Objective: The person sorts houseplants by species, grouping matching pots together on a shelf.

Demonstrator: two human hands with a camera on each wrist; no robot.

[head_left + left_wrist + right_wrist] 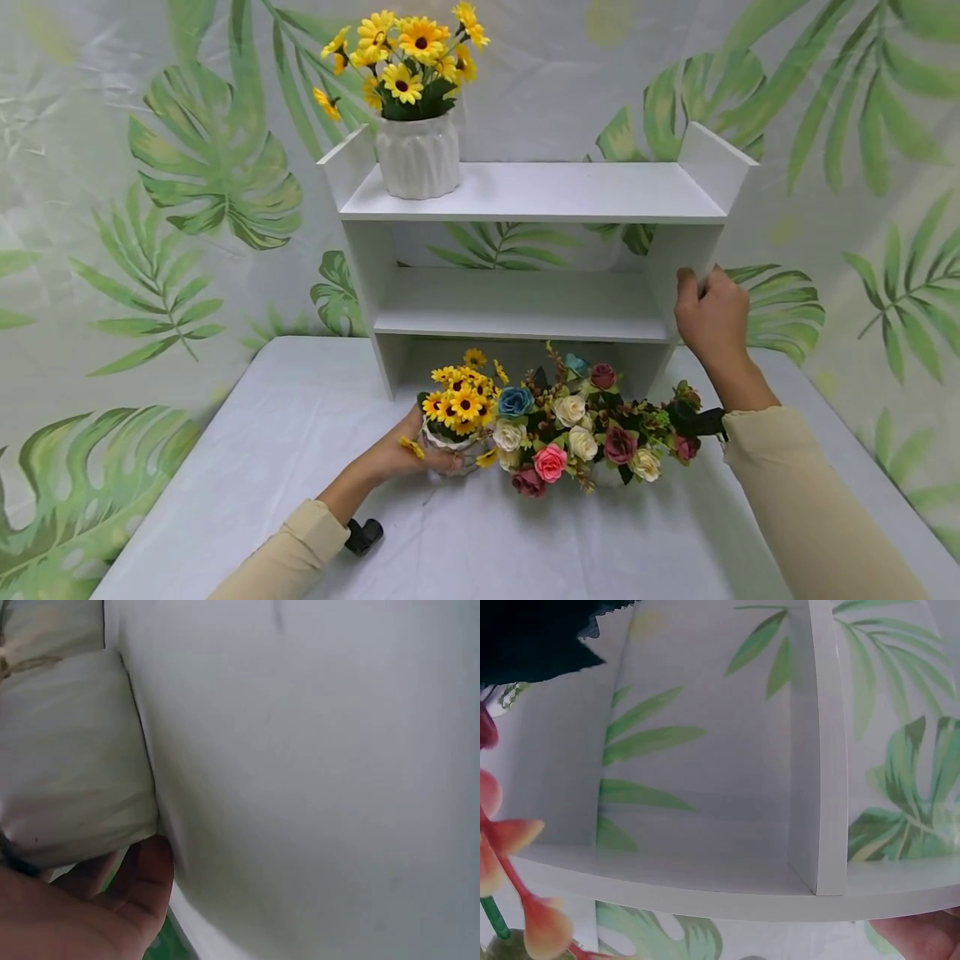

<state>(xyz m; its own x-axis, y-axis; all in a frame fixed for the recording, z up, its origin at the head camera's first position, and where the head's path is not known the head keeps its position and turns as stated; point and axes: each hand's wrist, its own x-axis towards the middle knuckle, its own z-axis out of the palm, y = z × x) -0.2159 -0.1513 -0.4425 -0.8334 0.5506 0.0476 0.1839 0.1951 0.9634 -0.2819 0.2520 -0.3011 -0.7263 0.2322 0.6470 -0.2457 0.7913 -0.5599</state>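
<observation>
Down on the white-covered table, my left hand was cupped round the small white pot of yellow daisies, fingers curled against its left side; the pot stood just in front of the white shelf unit, near the middle of the table. From the left wrist view I could only make out a fingertip pressed against a pale ribbed surface, too close and blurred to say more.

My right hand gripped the shelf unit's right side panel, thumb on its front edge and fingers wrapped behind it, level with the middle shelf. The right wrist view showed that panel and the middle shelf from below, with only a sliver of finger at the lower corner.

Just beside the daisy pot, touching it on the right, lay a mixed bouquet of roses in cream, pink, burgundy and blue, spreading across the table as far as my right sleeve. It crowded the space in front of the shelf unit's bottom opening. On the top shelf, at its left end, stood a larger white ribbed vase of yellow daisies. A small black object lay on the table by my left sleeve; I could not tell what it was. A leaf-printed backdrop hung behind the table's far edge.
</observation>
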